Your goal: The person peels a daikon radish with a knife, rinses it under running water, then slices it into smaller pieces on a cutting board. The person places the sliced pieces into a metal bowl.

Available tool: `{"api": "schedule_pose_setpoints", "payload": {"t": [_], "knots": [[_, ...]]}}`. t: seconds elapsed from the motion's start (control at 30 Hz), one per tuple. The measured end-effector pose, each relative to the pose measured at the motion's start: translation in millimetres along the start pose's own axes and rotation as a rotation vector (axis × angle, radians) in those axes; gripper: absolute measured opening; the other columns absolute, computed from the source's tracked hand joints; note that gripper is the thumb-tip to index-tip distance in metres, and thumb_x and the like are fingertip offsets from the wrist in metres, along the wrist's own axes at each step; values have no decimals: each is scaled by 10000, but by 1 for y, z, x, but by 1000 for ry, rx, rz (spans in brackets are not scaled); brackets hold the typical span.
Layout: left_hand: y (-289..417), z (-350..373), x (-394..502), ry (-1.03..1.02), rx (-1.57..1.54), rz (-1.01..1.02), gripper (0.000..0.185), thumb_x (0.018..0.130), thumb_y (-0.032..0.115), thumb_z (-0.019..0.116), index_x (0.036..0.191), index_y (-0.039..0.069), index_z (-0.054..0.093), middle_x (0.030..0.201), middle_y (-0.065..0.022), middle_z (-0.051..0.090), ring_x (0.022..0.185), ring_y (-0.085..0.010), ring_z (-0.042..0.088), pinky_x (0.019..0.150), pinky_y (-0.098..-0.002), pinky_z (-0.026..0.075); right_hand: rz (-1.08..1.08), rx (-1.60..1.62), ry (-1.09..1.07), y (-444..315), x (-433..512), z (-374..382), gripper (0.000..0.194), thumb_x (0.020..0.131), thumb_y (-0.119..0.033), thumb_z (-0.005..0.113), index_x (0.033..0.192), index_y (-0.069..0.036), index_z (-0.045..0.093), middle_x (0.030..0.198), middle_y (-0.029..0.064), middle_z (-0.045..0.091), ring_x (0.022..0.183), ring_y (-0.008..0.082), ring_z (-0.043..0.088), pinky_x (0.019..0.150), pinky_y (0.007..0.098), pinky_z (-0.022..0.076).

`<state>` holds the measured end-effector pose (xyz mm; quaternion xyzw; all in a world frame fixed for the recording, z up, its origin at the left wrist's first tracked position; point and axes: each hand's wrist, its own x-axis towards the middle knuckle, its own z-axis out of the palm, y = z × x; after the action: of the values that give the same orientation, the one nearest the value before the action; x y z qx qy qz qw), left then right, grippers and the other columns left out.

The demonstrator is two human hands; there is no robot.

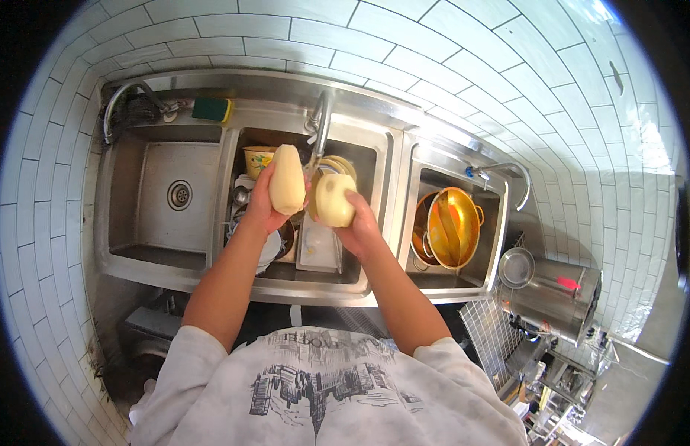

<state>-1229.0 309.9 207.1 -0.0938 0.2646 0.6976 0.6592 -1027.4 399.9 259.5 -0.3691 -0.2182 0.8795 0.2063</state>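
My left hand (260, 198) holds a long, pale-yellow peeled root vegetable (287, 179), which looks like a large potato. In my right hand (363, 223) is a rounder peeled one (336, 202) with a dimple near its top. Both are raised above the middle basin (373, 167) of a stainless-steel sink, one on each side of the stream beneath the middle faucet (324, 122). Under my hands are stacked plates (344, 163), a yellow patterned pot (256, 160), white bowls (271, 248) and a pale rectangular tray (318, 251), partly hidden by the vegetables and hands.
A bare basin (175, 223) with a drain lies left. The right basin (490, 223) holds a gold-coloured metal colander or pot (455, 228). A green-yellow sponge (211, 110) rests on the back ledge. At the right stand a large steel pot (551, 290) and a wire rack (493, 334).
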Motion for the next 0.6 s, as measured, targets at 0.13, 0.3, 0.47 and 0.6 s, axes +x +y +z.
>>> {"api": "schedule_pose_setpoints", "payload": {"t": [0.13, 0.3, 0.47, 0.6], "knots": [[-4, -7, -3, 54, -17, 136, 538, 1080, 541, 499, 1403, 130, 624, 1243, -88, 721, 1109, -289, 715, 965, -534, 580, -81, -164, 110, 17, 58, 19, 395, 1073, -312, 550, 1393, -80, 552, 1291, 112, 672, 1169, 259, 691, 919, 411, 599], [8, -21, -3, 140, -84, 232, 558, 1083, 529, 495, 1441, 114, 595, 1313, -109, 699, 1187, -320, 696, 993, -541, 578, 110, -84, 156, 24, 100, 37, 457, 1100, -467, 457, 1355, -107, 575, 1222, 100, 685, 1014, 274, 709, 733, 443, 588], [30, -43, -15, 95, -64, 200, 603, 1081, 575, 501, 1466, 118, 582, 1350, -115, 684, 1234, -332, 674, 1015, -552, 572, 166, -195, 141, 30, 100, 59, 493, 1087, -405, 615, 1458, -95, 521, 1342, 130, 653, 1167, 294, 696, 902, 483, 656], [14, -40, 2, 19, -58, 132, 645, 1072, 622, 507, 1480, 128, 574, 1353, -109, 682, 1226, -330, 676, 1006, -567, 575, 154, -29, 72, 10, 59, 36, 490, 1070, -342, 625, 1458, -64, 512, 1371, 145, 636, 1193, 304, 685, 961, 463, 633]]}}
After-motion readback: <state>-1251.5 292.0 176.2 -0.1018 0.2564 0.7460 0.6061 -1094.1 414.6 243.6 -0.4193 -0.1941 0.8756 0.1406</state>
